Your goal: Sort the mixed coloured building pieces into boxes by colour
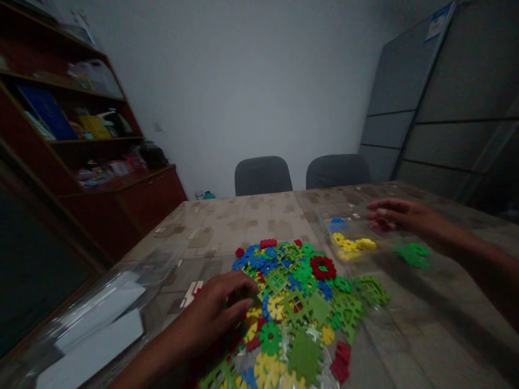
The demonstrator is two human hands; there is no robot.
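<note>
My left hand (229, 302) rests at the left edge of a pile of plastic building pieces, its fingers loosely curled and thumb apart from the index finger. Toothed discs and squares make up the pile: a red square ring (323, 267), a green gear disc (270, 337), a yellow disc (267, 370) and an olive-green square plate (305, 354). Over a clear plastic box (340, 256) my right hand (395, 213) hovers with fingers stretched out, slightly blurred. Yellow pieces (354, 243) and blue pieces (337, 222) lie in separate parts of the box; reddish shapes below my fingers are unclear.
Green pieces (413, 255) lie at the box's right side. A clear plastic container (97, 319) with white sheets stands at the left. Two grey chairs (263, 175) are behind the patterned table (263, 216). A wooden shelf (117, 181) is at the left, a grey partition (393, 97) at the right.
</note>
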